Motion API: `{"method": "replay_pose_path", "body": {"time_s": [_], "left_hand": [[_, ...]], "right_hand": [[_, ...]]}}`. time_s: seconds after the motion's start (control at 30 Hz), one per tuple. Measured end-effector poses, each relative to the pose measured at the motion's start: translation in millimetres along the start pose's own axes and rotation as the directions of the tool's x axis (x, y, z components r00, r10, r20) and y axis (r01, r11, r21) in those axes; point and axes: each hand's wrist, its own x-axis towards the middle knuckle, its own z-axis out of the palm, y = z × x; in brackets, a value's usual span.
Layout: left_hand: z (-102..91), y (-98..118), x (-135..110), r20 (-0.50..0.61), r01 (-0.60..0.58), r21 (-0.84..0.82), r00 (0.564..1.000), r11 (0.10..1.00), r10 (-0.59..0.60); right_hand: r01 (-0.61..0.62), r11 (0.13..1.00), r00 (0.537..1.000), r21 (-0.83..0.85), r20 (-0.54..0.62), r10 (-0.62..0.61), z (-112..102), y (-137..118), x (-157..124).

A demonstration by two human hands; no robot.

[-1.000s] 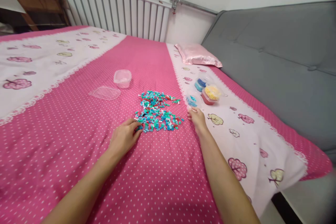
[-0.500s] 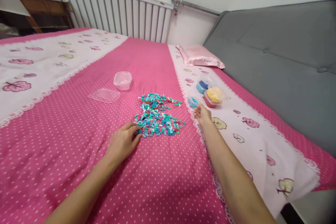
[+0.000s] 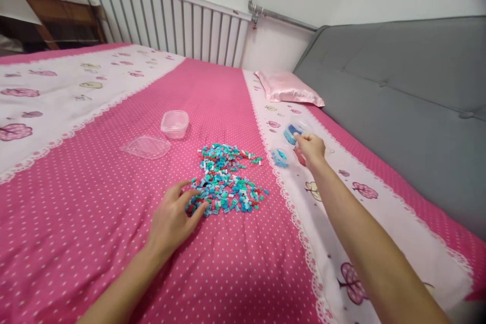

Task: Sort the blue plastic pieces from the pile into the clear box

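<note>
A heap of small teal, blue, red and white bricks lies on the pink dotted bedspread. My left hand rests flat at the heap's near left edge, fingers spread and touching the bricks. My right hand is stretched out to the right over a cluster of small clear tubs, fingers pinched together above the tub of dark blue bricks. What the fingers hold is too small to make out. A tub of light blue bricks sits just left of that hand. The hand hides the tubs behind it.
An empty clear tub and its loose lid lie left of the heap. A pink pillow lies against the grey padded headboard. A white radiator runs along the far wall.
My right hand has lifted off the bedspread and moved away and to the right, over the tubs. My left hand slid slightly nearer along the heap's edge.
</note>
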Motion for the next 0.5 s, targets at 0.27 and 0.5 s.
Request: {"method": "replay_pose_path", "body": {"time_s": [0.27, 0.5], "left_hand": [[18.5, -2.5, 1.4, -0.032, -0.042, 0.035, 0.999, 0.999, 0.043], [26.6, -3.5, -1.9, -0.072, -0.110, 0.031, 0.991, 0.993, 0.112]], "right_hand": [[0.090, 0.888, 0.987, -0.450, -0.078, -0.140, 5.5, -11.5, 61.3], [-0.005, 0.809, 1.000, -0.587, -0.028, -0.013, 23.7, -7.4, 98.9]]}}
